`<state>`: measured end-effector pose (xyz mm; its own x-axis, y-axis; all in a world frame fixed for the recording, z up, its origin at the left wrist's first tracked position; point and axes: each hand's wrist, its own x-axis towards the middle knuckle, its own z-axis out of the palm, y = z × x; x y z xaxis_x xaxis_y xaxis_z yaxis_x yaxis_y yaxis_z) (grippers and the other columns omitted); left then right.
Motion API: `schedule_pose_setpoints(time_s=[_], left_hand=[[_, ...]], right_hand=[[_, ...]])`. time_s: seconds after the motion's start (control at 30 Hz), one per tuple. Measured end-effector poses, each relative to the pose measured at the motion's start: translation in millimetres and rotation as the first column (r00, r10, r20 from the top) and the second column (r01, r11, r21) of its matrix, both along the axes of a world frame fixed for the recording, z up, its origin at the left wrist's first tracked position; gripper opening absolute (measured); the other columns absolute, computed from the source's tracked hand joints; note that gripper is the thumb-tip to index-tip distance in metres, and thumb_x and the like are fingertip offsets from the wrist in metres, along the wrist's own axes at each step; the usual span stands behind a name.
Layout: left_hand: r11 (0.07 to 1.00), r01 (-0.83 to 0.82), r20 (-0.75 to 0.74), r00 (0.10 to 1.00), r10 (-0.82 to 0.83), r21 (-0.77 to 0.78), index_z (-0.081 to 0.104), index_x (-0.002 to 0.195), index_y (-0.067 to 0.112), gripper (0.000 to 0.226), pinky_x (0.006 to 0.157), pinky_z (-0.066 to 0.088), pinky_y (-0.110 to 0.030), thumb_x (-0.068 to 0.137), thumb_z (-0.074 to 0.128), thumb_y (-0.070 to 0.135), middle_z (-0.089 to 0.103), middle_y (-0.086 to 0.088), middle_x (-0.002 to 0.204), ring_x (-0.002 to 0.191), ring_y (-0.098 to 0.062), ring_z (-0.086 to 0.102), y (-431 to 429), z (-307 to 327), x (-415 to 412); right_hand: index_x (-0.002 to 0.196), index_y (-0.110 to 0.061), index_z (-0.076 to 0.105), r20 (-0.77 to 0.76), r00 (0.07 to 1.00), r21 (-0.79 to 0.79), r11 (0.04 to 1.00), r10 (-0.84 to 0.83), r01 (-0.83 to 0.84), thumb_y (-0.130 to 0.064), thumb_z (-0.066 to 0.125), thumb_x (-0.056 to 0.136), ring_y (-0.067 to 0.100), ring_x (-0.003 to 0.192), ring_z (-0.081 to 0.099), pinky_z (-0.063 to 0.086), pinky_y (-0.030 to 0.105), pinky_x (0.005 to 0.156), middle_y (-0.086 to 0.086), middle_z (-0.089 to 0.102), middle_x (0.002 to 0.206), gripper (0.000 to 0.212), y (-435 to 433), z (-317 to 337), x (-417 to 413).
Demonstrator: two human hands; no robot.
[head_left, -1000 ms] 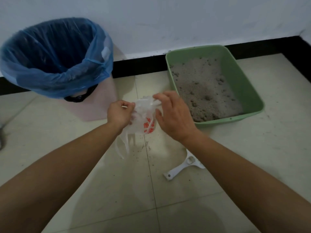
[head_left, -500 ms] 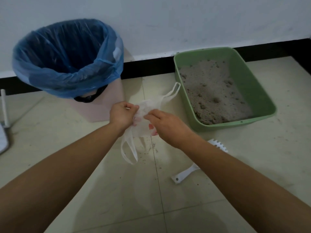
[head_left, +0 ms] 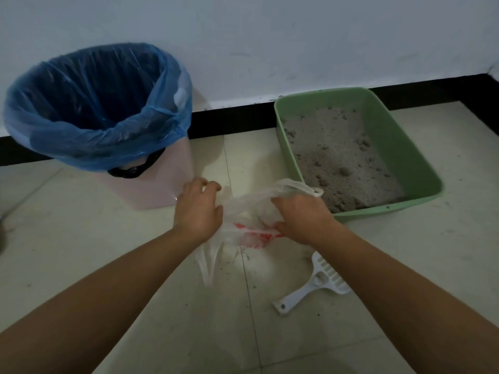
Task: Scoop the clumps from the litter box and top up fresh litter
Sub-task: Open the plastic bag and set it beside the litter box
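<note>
Head view: the green litter box sits on the floor at 2 o'clock, its long axis running 11 to 5. The white scoop lies at 5 o'clock, handle toward 8. My left hand and right hand each hold a curled grip on the thin plastic bag. My right fingertips are buried in its folds.

Open floor between bin and box

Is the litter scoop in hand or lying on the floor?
On the floor. The white scoop lies flat on the tiles near the litter box, untouched; the left hand and right hand both grip the plastic bag.
</note>
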<state>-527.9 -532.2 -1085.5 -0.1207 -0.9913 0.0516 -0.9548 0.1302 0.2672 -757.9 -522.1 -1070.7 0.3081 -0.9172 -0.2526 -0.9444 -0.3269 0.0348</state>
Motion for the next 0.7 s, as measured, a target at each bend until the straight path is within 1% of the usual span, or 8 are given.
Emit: schedule_pose_setpoints(time_s=[0.07, 0.2, 0.37, 0.47, 0.5, 0.57, 0.63, 0.7], left_hand=[[0.937, 0.250, 0.122, 0.967, -0.226, -0.246, 0.062, 0.114, 0.012, 0.036, 0.084, 0.047, -0.042, 0.079, 0.072, 0.010, 0.056, -0.011, 0.117, 0.103, -0.029, 0.052, 7, 6, -9], [0.780, 0.625, 0.277, 0.744, -0.608, 0.033, 0.062, 0.114, 0.014, 0.033, 0.072, 0.051, -0.036, 0.082, 0.065, 0.005, 0.062, -0.005, 0.105, 0.090, -0.025, 0.060, 10, -2, -21], [0.926, 0.275, 0.354, 0.865, -0.356, 0.260, 0.035, 0.144, 0.017, 0.051, 0.100, 0.038, -0.037, 0.097, 0.048, 0.031, 0.054, -0.005, 0.137, 0.126, -0.025, 0.048, 1, -20, -10], [0.948, 0.192, 0.325, 0.907, -0.270, 0.252, 0.028, 0.150, 0.017, 0.052, 0.111, 0.027, -0.041, 0.102, 0.032, 0.036, 0.052, -0.005, 0.142, 0.139, -0.023, 0.036, -5, -24, -1], [0.946, 0.178, 0.299, 0.918, -0.259, 0.273, 0.027, 0.151, 0.018, 0.051, 0.112, 0.025, -0.041, 0.103, 0.030, 0.035, 0.051, -0.006, 0.143, 0.140, -0.023, 0.034, -8, -25, 2], [0.933, 0.176, 0.283, 0.921, -0.269, 0.312, 0.027, 0.151, 0.020, 0.051, 0.113, 0.024, -0.041, 0.103, 0.029, 0.037, 0.051, -0.005, 0.143, 0.141, -0.023, 0.032, -10, -27, 4], [0.922, 0.208, 0.266, 0.916, -0.301, 0.327, 0.027, 0.151, 0.022, 0.055, 0.114, 0.021, -0.043, 0.101, 0.032, 0.045, 0.048, -0.004, 0.146, 0.143, -0.023, 0.028, -12, -27, 3], [0.906, 0.250, 0.258, 0.902, -0.346, 0.341, 0.024, 0.152, 0.023, 0.065, 0.117, 0.014, -0.047, 0.097, 0.035, 0.055, 0.038, -0.002, 0.153, 0.147, -0.023, 0.020, -12, -29, 1]], right_hand=[[0.135, -0.019, 0.047, 0.082, 0.996, 0.065, 0.997, 0.028, -0.034, -0.039, 0.062, 0.091, 0.027, 0.103, 0.062, 0.050, 0.036, 0.079, 0.006, 0.063, 0.118, 0.051, 1, -4, 1], [0.137, -0.012, 0.049, 0.261, 0.965, 0.102, 0.994, 0.008, -0.036, -0.008, 0.063, 0.086, 0.033, 0.110, 0.059, 0.052, 0.043, 0.090, 0.012, 0.053, 0.128, 0.052, -1, -15, 5], [0.132, -0.020, 0.053, 0.291, 0.940, 0.006, 0.982, 0.179, -0.189, -0.021, 0.060, 0.091, 0.030, 0.094, 0.064, 0.051, 0.034, 0.072, 0.008, 0.059, 0.116, 0.042, 1, -22, 5], [0.143, -0.031, 0.043, 0.330, 0.939, 0.112, 0.984, 0.094, -0.137, -0.045, 0.047, 0.100, 0.019, 0.086, 0.068, 0.056, 0.034, 0.077, 0.001, 0.071, 0.104, 0.046, 7, -12, 6], [0.147, -0.032, 0.040, 0.487, 0.873, 0.169, 0.984, -0.031, -0.059, -0.049, 0.044, 0.101, 0.014, 0.078, 0.070, 0.058, 0.035, 0.075, -0.001, 0.074, 0.094, 0.049, 10, -9, 9], [0.148, -0.029, 0.039, 0.814, 0.429, 0.374, 0.918, -0.392, 0.130, -0.037, 0.045, 0.104, 0.013, 0.063, 0.070, 0.058, 0.031, 0.060, 0.002, 0.074, 0.083, 0.045, 13, -5, 22], [0.149, -0.020, 0.037, 0.786, -0.094, 0.617, 0.767, -0.611, 0.174, -0.016, 0.044, 0.105, 0.019, 0.068, 0.072, 0.055, 0.025, 0.053, 0.008, 0.072, 0.099, 0.045, 4, -2, 35], [0.149, -0.010, 0.037, 0.718, -0.255, 0.696, 0.680, -0.648, 0.231, -0.009, 0.044, 0.104, 0.021, 0.089, 0.072, 0.061, 0.031, 0.072, 0.010, 0.063, 0.123, 0.046, -12, -6, 42]])
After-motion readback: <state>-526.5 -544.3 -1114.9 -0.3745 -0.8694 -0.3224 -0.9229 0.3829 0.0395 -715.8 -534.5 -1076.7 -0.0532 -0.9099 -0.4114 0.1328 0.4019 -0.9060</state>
